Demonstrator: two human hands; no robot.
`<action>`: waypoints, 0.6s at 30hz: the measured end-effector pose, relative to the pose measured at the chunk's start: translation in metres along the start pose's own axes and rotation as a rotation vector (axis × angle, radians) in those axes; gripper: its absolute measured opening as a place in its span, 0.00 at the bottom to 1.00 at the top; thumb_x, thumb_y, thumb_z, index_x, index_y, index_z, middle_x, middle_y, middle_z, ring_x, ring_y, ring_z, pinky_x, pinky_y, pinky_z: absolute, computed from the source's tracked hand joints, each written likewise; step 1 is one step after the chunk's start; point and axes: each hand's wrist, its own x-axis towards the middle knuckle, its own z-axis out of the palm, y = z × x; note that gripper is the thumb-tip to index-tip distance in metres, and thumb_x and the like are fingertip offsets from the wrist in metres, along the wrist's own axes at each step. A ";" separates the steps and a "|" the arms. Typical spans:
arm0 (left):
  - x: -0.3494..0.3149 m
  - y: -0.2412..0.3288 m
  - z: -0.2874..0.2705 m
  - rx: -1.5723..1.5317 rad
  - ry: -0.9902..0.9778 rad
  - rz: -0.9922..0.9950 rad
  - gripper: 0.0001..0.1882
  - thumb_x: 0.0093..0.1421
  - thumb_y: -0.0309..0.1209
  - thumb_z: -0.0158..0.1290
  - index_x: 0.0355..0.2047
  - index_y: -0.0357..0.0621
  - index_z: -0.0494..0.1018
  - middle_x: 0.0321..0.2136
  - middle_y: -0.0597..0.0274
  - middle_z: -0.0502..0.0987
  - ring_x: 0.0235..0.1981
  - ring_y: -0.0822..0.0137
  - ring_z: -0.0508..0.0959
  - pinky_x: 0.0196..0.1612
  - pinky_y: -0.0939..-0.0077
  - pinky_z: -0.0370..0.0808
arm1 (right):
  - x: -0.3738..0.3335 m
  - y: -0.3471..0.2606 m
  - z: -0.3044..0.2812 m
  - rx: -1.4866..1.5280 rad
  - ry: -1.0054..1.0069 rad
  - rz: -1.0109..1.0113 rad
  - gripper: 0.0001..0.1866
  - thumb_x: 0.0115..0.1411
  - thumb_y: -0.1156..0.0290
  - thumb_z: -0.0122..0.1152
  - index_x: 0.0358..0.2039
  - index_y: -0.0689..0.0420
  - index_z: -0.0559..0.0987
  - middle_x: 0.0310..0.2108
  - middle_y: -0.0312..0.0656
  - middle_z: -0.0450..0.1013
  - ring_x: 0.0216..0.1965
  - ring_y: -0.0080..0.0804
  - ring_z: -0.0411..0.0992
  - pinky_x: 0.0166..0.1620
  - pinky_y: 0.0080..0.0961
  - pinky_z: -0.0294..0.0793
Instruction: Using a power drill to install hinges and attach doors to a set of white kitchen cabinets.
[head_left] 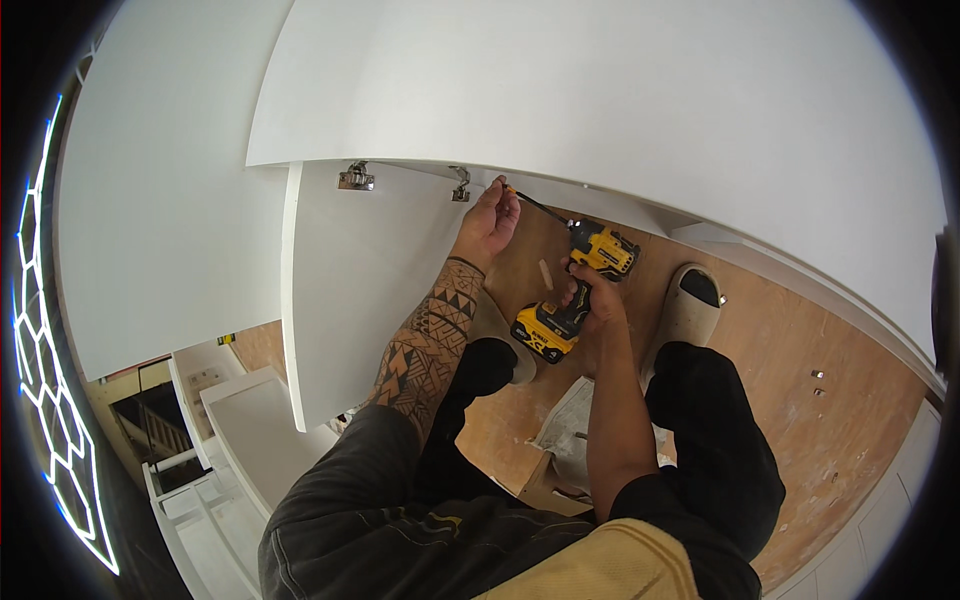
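Observation:
My right hand [598,295] is wrapped round the handle of a yellow and black cordless impact driver [604,250], its battery pack low and to the left. A long thin driver bit [545,208] runs from the driver up and left to the underside edge of a white panel [600,90]. At the bit's far end the fingers of my left hand [490,220] are closed in a pinch, beside a small yellow and black piece. Whether a screw is between them is too small to tell. Two metal hinges, a left one [356,177] and a right one [461,186], sit left of this hand.
A white upright panel [350,290] stands left of my left arm. White drawers [245,430] lie at the lower left. My feet, in light shoes [690,305], rest on a brown wood floor [800,330] with small metal pieces [818,375]. A dusty grey bag [568,420] lies between my legs.

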 end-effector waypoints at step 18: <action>-0.011 -0.039 0.045 0.125 0.084 0.187 0.15 0.71 0.28 0.54 0.57 0.50 0.73 0.51 0.63 0.73 0.48 0.65 0.74 0.59 0.62 0.74 | 0.040 0.002 -0.004 0.059 -0.081 0.064 0.12 0.62 0.67 0.67 0.43 0.57 0.80 0.20 0.34 0.71 0.20 0.27 0.69 0.27 0.29 0.73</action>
